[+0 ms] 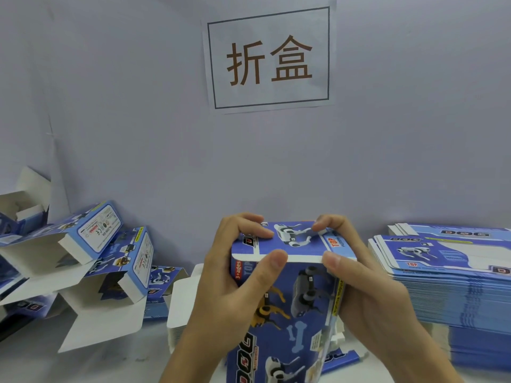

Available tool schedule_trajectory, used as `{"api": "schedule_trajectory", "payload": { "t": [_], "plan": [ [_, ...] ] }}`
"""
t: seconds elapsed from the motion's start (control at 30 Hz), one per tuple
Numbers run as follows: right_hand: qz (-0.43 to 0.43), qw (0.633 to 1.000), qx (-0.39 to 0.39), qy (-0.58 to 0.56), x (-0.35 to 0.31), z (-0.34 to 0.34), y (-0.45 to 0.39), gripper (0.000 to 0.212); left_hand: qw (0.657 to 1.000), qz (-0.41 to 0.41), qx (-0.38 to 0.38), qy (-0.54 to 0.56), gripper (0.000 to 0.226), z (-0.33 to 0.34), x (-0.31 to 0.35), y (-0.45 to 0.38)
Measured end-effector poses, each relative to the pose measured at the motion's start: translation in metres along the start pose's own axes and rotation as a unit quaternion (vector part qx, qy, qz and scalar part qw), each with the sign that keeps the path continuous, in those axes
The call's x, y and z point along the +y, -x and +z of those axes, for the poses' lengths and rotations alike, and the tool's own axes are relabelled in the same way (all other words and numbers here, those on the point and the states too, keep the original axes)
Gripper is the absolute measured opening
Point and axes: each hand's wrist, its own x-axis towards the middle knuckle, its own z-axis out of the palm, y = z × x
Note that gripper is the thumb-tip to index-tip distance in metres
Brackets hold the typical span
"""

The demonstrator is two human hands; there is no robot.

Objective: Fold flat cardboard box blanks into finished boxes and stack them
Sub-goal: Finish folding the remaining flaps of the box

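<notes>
A blue printed cardboard box with robot-dog pictures stands upright in the middle, held between both hands. My left hand grips its upper left corner, fingers curled over the top flap and thumb on the front edge. My right hand grips the upper right corner the same way, fingers on the top flap, thumb at the front seam. The top flap lies folded down across the box.
A tall stack of flat blue blanks fills the right side. Several folded boxes with open white flaps lie piled at the left. More blanks lie behind the held box. A paper sign hangs on the wall.
</notes>
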Motion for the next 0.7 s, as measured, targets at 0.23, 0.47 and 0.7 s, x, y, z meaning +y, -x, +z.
{"api": "schedule_trajectory", "payload": {
  "t": [0.23, 0.47, 0.7],
  "plan": [
    [-0.067, 0.997, 0.029, 0.017, 0.004, -0.005, -0.003, 0.029, 0.999, 0.021, -0.008, 0.027, 0.034, 0.000, -0.007, 0.001],
    [-0.089, 0.994, 0.057, 0.022, 0.011, -0.004, -0.007, 0.019, 0.999, 0.033, 0.023, 0.018, 0.019, 0.000, -0.013, 0.000],
    [-0.083, 0.988, 0.098, 0.081, 0.010, 0.007, -0.009, 0.030, 0.994, -0.011, 0.041, 0.096, 0.028, 0.005, -0.012, 0.001]
  ]
}}
